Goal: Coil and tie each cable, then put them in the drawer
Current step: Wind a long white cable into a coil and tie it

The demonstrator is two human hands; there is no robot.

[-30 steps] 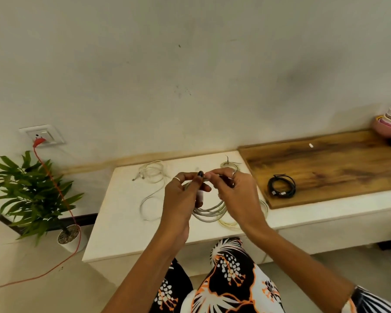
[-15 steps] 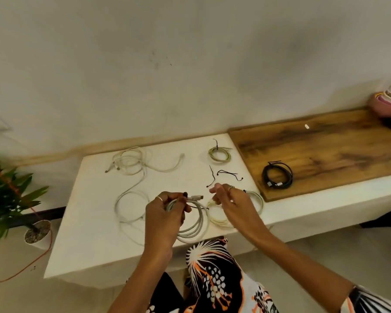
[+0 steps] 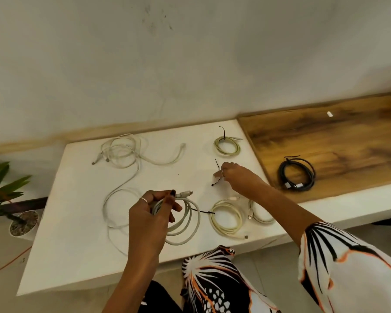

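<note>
My left hand (image 3: 152, 213) grips a coiled grey-white cable (image 3: 185, 222) just above the white table (image 3: 77, 233), its plug sticking out to the right. My right hand (image 3: 233, 175) pinches a thin black tie (image 3: 217, 171) on the table farther back. A cream coil (image 3: 227, 216) with a black tie lies right of the held coil. A small tied coil (image 3: 227, 146) sits near the wall. An uncoiled white cable (image 3: 124, 159) sprawls at the left. A tied black coil (image 3: 296, 175) rests on the wooden top (image 3: 336, 143). No drawer is visible.
Another pale coil (image 3: 261, 213) lies by the table's front right edge, partly under my right arm. A potted plant (image 3: 7, 195) stands on the floor at the left, with an orange cord (image 3: 7, 263) trailing below it. A small white piece (image 3: 330, 114) sits on the wood.
My hands have parted. The left hand lowered the coil toward the table, and the right hand reached back and took hold of a black tie. The camera tilted down.
</note>
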